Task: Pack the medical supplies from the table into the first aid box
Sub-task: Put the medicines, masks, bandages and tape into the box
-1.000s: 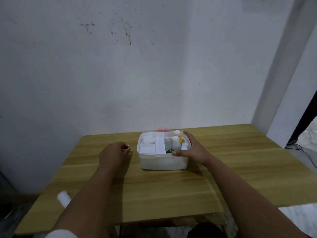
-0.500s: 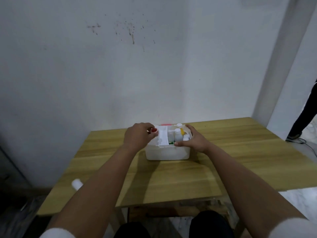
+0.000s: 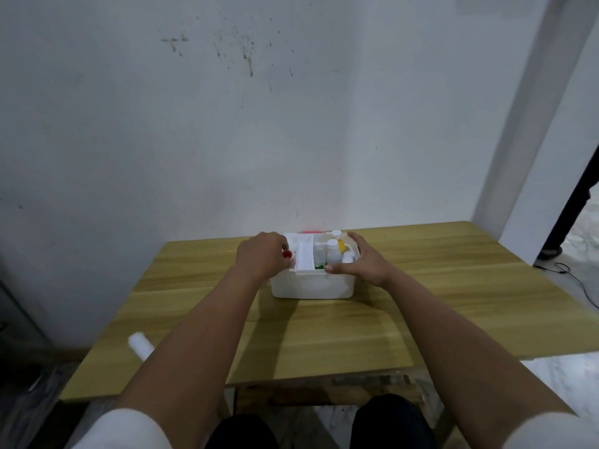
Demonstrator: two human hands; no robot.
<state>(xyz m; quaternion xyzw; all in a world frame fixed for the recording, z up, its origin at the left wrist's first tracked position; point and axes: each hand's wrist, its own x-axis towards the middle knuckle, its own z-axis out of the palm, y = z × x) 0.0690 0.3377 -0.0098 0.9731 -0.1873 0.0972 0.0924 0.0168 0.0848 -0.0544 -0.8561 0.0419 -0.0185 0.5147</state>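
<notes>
The white first aid box [image 3: 311, 285] stands open on the wooden table [image 3: 421, 286], near its far middle. White bottles [image 3: 333, 249] and one with a yellow part stand in its right half; a white handle bar [image 3: 304, 252] crosses its middle. My left hand [image 3: 262, 256] is over the box's left compartment, closed on a small red-capped item [image 3: 287, 254]. My right hand [image 3: 363, 259] grips the box's right rim, thumb on the front edge. A white roll [image 3: 141, 346] lies on the table's near left, partly behind my left forearm.
A white wall rises just behind the table. Something red [image 3: 309, 231] shows behind the box. A person's dark-clothed leg [image 3: 570, 202] stands at the far right, with a cable [image 3: 577, 280] on the floor. My knees are under the near table edge.
My left hand carried the red-capped item from the table left of the box to over its left compartment. My right hand stayed on the box's right rim. The camera pulled back.
</notes>
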